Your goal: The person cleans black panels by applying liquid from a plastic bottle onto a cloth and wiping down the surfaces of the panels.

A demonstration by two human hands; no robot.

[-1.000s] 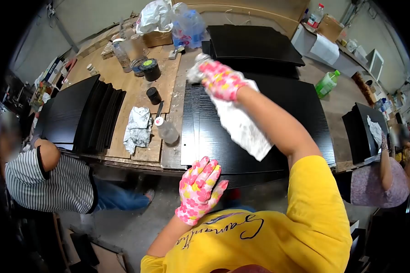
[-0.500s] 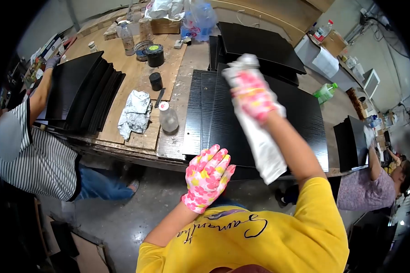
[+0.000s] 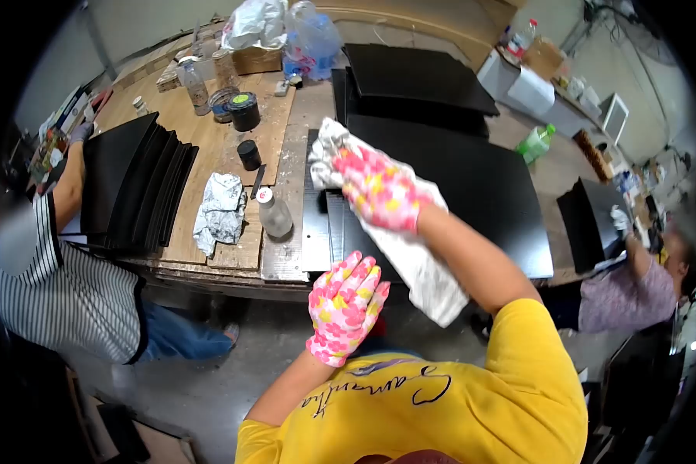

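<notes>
Stroke across a glossy black, rectangular, wood-grained panel [image 3: 491, 185] lying flat on the workbench. Compared with half a second earlier, the left hand [image 3: 344, 309], in a pink, white and yellow floral glove, has stayed at the panel's near side, whereas the right hand [image 3: 383, 189], gloved alike, has swung leftward with a long white, grey-stained cloth [image 3: 421, 282]. The bunched far end of the cloth now overlies the panel's left edge, and the right part lies uncovered; the wiping appears, by judgement, to have reached the left margin.

Hands, left to right. The left is open, its fingers extended and close together, the thumb slightly apart; it holds nothing, and whether its fingertips touch the panel's near edge cannot be told. The right is closed over the cloth, palm down; the loose length trails beneath the forearm and past the near edge.

Surroundings, left to right: a crumpled white, stained rag [image 3: 220, 213]; a clear, red-and-white-capped bottle [image 3: 274, 216], upright; beyond the panel's right side, a green plastic bottle [image 3: 537, 144].
</notes>
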